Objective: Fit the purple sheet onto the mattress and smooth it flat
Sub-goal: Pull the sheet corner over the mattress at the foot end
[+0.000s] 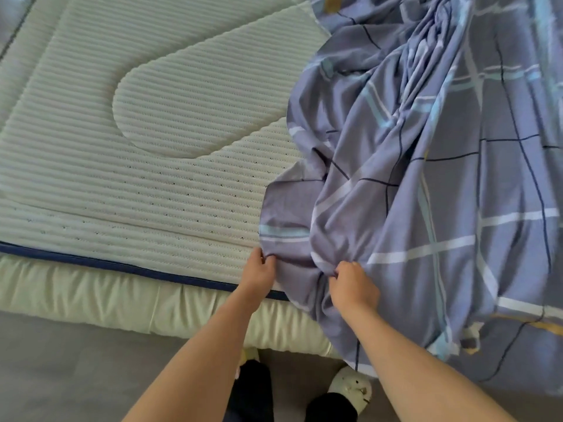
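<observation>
Head view, looking down at the near edge of the bed.

Purple sheet (426,178): checked with white, pale blue and navy lines. It lies rumpled over the right part of the mattress (122,147), gathered into long folds that run toward the far right corner. Its near portion spills over the mattress edge and hangs down the side toward the grey floor (61,376).

Mattress: white ribbed quilted top, uncovered across the left and middle. Navy piping (122,264) runs along the near edge, with a cream padded side panel (91,296) below it.

Left hand (259,271): at the sheet's left border, just above the piping. Fingers are curled in, and thumb and fingertips pinch a small tuck of the fabric edge. The grip is tight, with no gap visible.

Right hand (353,287): just beside the left, further right along the same near edge. Fingers are curled under and clutch a bunched handful of sheet, with creases radiating out from the fist. How much cloth sits inside the palm cannot be told.

The hands are near each other but apart, with a slack fold of sheet sagging between them. Both forearms are bare and reach forward from the bottom of the frame.

Below: dark trouser legs and a pale slipper (352,388) on the floor — the slipper sits just beside the hanging sheet.
</observation>
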`<state>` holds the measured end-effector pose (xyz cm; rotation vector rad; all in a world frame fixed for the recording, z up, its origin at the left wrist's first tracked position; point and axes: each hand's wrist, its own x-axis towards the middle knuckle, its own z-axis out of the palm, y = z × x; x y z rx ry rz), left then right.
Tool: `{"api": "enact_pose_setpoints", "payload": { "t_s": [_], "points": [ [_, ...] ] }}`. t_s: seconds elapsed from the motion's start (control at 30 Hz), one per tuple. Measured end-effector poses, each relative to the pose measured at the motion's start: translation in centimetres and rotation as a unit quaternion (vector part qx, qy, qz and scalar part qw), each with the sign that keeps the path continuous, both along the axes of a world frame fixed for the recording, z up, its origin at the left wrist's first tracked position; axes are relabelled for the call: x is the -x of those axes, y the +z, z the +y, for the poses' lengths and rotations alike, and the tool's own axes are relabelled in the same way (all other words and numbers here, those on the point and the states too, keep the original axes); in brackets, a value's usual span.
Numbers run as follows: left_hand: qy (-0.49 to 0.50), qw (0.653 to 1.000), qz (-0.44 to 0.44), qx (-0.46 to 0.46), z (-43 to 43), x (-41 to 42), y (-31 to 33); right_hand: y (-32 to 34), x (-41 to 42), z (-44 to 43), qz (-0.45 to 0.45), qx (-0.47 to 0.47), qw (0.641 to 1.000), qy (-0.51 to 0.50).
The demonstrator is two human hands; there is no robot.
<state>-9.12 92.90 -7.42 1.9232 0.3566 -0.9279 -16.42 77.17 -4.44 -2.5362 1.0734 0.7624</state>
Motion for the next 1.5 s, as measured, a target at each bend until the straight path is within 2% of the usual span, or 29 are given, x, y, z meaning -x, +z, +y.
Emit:
{"api": "enact_pose_setpoints", "payload": {
  "t_s": [0.1,0.27,0.47,0.63,0.73,0.77,0.87,0.93,1.03,1.13,1.23,1.5],
  "points": [
    [0.020,0.999,-0.034,0.010,0.4,-1.2,1.4,0.9,-0.7,-1.4,-0.038,-0.026,0.997,-0.058],
    [0.030,0.985,-0.141,-0.091,3.2,-5.3,3.9,4.5,-2.2,-6.2,-0.122,0.021,0.987,-0.105],
    [0.037,0.965,-0.196,-0.172,8.2,-8.8,7.0,9.7,-2.4,-13.4,-0.173,0.071,0.966,-0.181],
    [0.088,0.940,-0.209,-0.255,11.8,-9.4,10.1,13.2,-1.4,-17.4,-0.227,0.103,0.920,-0.302],
    [0.123,0.926,-0.205,-0.294,14.4,-9.6,11.3,14.3,-1.0,-19.5,-0.305,0.116,0.859,-0.393],
    [0.129,0.922,-0.201,-0.304,15.1,-9.6,11.2,14.3,-1.0,-19.7,-0.318,0.118,0.850,-0.403],
    [0.146,0.929,-0.190,-0.282,15.5,-8.8,10.2,13.2,-0.7,-18.8,-0.332,0.065,0.863,-0.374],
    [0.154,0.952,-0.161,-0.209,14.3,-7.6,9.6,12.1,-0.7,-17.1,-0.324,0.022,0.884,-0.337],
    [0.136,0.974,-0.108,-0.148,12.2,-5.6,8.9,9.9,-0.5,-14.0,-0.261,-0.036,0.936,-0.233],
    [0.134,0.978,-0.071,-0.141,11.5,-4.4,8.0,7.2,-0.7,-10.5,-0.208,-0.102,0.961,-0.151],
    [0.115,0.982,-0.056,-0.137,12.1,-4.5,7.0,5.3,-1.9,-5.4,-0.166,-0.155,0.965,-0.128],
    [0.077,0.993,-0.073,-0.050,15.5,-10.4,8.1,4.8,-7.5,10.6,-0.142,-0.286,0.945,-0.074]
  ]
}}
